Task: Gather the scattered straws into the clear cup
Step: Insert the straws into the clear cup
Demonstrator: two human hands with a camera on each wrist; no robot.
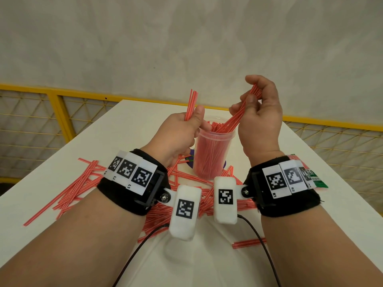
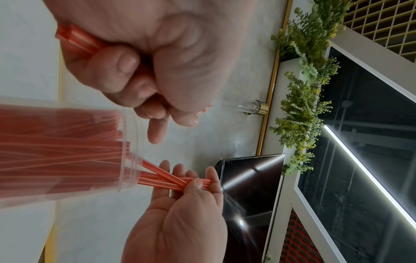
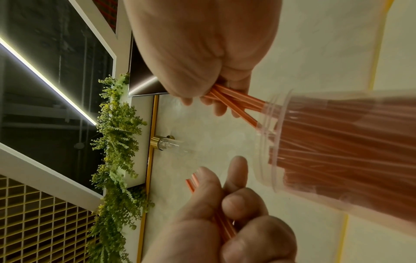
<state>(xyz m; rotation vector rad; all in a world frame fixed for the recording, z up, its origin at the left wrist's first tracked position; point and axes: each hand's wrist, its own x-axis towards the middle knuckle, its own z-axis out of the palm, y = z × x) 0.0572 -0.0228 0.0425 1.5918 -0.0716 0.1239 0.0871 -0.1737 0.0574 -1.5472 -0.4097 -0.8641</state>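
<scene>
A clear cup (image 1: 213,150) packed with red-striped straws stands on the white table (image 1: 310,204). My left hand (image 1: 186,125) grips an upright bundle of straws (image 1: 191,104) just left of the cup's rim. My right hand (image 1: 252,100) pinches a slanted bundle (image 1: 238,118) whose lower ends are inside the cup. The left wrist view shows the left hand (image 2: 135,71) curled round its straws (image 2: 74,41) beside the cup (image 2: 67,151). In the right wrist view the right hand (image 3: 202,62) holds straws (image 3: 231,99) entering the cup (image 3: 337,151).
Many loose straws (image 1: 78,189) lie scattered on the table at the left and under my wrists, with a few more (image 1: 248,243) near the front. A green packet (image 1: 317,179) lies by my right wrist. A purple mat (image 1: 191,160) sits under the cup. A yellow railing (image 1: 58,104) runs behind.
</scene>
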